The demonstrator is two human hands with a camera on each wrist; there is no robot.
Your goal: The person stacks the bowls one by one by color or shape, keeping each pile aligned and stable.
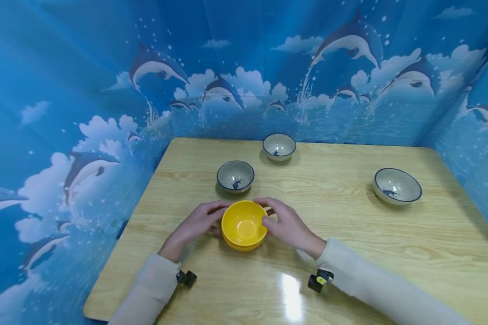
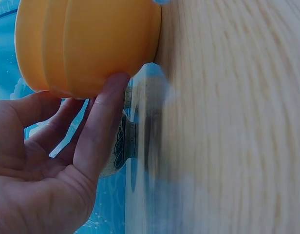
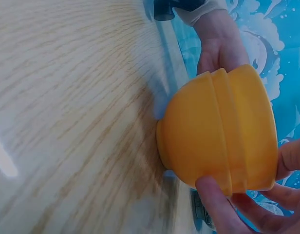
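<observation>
Between the hands, stacked yellow bowls

Passage is available over the table between the right hand and the rightmost bowl. The left hand blocks the yellow stack at left; a patterned bowl obstructs its far side.

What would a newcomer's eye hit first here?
The bright yellow bowls, stacked between left hand and right hand, just below centre in the head view. Next, the dolphins on the blue backdrop beyond the table. Then three pale, dark-rimmed bowls: two behind the yellow ones, one off right.
</observation>
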